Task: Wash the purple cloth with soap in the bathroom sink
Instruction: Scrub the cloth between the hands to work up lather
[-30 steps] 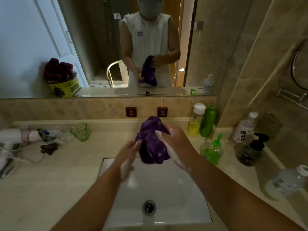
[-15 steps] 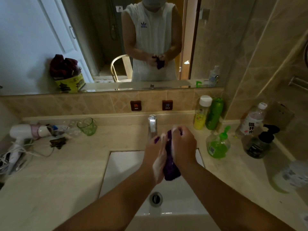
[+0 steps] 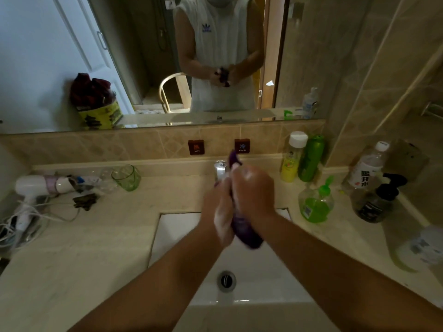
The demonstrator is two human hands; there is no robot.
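Purple cloth (image 3: 247, 232): being squeezed between both hands above the white sink (image 3: 177, 226), one end sticking up by the faucet (image 3: 220, 169), the other hanging below the palms.
Left hand (image 3: 219, 212): lathered with white foam, pressing against the cloth's left side, fingers curling round it.
Right hand (image 3: 254, 188): gripping the cloth from the right, fingers closing over it.
Hands: pressing together, clamping the cloth.

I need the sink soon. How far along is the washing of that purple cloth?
Soaping looks done: white lather coats the left hand. In hand now: the purple cloth is bunched between the left hand and the right hand, held above the sink, apparently being rubbed. Left: rinsing and wringing. No water visibly runs from the tap, and the basin holds no water.
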